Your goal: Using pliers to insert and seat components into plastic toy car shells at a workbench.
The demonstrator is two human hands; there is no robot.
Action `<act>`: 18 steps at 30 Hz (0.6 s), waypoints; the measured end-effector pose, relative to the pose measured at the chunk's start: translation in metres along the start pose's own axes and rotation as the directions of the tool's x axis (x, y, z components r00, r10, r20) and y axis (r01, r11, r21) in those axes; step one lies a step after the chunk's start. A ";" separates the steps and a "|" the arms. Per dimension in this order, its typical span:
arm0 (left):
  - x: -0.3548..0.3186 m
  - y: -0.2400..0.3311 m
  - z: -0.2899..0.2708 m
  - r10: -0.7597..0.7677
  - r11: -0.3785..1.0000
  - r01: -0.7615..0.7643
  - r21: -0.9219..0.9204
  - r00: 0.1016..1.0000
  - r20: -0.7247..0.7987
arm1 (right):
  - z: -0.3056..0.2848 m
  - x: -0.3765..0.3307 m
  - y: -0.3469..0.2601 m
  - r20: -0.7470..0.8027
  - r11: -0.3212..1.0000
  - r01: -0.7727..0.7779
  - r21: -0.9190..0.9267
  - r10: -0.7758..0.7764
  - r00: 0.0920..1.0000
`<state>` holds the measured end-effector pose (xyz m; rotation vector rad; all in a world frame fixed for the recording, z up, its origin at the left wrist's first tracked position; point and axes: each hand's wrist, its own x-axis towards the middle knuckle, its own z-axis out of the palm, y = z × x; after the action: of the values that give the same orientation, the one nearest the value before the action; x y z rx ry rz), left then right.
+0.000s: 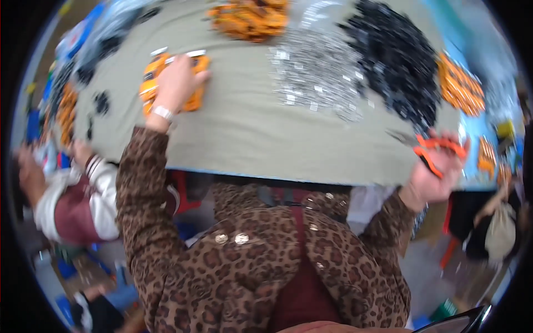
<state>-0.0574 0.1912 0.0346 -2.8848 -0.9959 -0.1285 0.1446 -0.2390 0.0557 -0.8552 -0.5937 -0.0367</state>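
My left hand [179, 83] is over a small group of flat orange-and-black pieces [149, 89] with pale ends, on the left of the cloth-covered table. Its fingers are curled down among them, and whatever they pinch is hidden. At the right front edge, my right hand [436, 175] is closed around pliers [427, 151] with orange handles. Their grey jaws point left over the cloth, and the handles are spread apart.
A pile of orange-and-black pieces [250, 19] sits at the back, beside a spread of small silvery parts [316, 69] and a heap of black parts [394, 61]. More orange pieces [461, 86] lie far right. A co-worker's sleeve [102, 191] is at the left.
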 end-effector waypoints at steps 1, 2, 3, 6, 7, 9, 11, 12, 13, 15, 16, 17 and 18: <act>-0.009 0.003 0.005 -0.014 0.999 0.016 0.035 0.998 -0.058 | 0.005 0.006 0.009 0.020 1.000 0.004 0.028 -0.004 1.000; -0.015 0.009 0.010 -0.026 0.997 0.035 0.066 0.992 -0.124 | 0.006 0.010 0.016 -0.010 0.999 0.021 0.045 -0.021 1.000; -0.017 0.004 0.012 -0.014 0.995 0.027 0.091 0.991 -0.136 | 0.009 0.013 0.023 -0.038 0.996 0.036 0.079 -0.033 0.999; -0.020 0.020 0.011 0.009 0.996 -0.001 0.090 0.996 -0.087 | 0.018 0.023 0.039 -0.096 0.996 0.064 0.055 -0.059 0.994; -0.021 0.026 0.007 -0.003 0.996 0.005 0.087 1.000 -0.029 | 0.019 0.027 0.045 -0.112 0.996 0.076 0.056 -0.070 0.991; -0.025 0.031 0.000 -0.010 0.997 0.007 0.082 0.999 0.032 | 0.017 0.035 0.056 -0.130 0.995 0.089 0.050 -0.082 0.988; -0.028 0.026 -0.003 0.005 0.947 0.040 -0.320 0.991 0.137 | 0.013 0.042 0.066 -0.165 0.994 0.106 0.031 -0.099 0.981; -0.031 0.024 -0.003 0.026 0.863 0.073 -0.500 0.982 0.189 | 0.011 0.045 0.070 -0.184 0.994 0.111 0.023 -0.105 0.977; -0.037 0.027 -0.003 0.035 0.861 0.069 -0.503 0.980 0.194 | 0.008 0.049 0.074 -0.188 0.994 0.111 0.013 -0.107 0.976; -0.050 0.039 -0.009 0.153 0.120 0.278 -0.953 0.943 0.295 | 0.002 0.060 0.077 -0.199 0.986 0.166 -0.007 -0.164 0.966; -0.052 0.049 -0.010 0.237 -0.325 0.365 -0.872 0.924 0.299 | -0.001 0.064 0.077 -0.205 0.981 0.195 -0.020 -0.195 0.959; -0.054 0.064 -0.013 0.240 -0.326 0.368 -0.871 0.923 0.300 | -0.002 0.066 0.079 -0.205 0.981 0.195 -0.024 -0.196 0.959; -0.056 0.085 -0.016 0.365 -0.530 0.477 -0.701 0.875 0.319 | -0.003 0.068 0.081 -0.206 0.981 0.191 -0.018 -0.191 0.960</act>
<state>-0.0496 0.0892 0.0401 -4.8511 -1.9929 -0.8825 0.2239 -0.1732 0.0320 -0.7786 -0.4779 -0.2979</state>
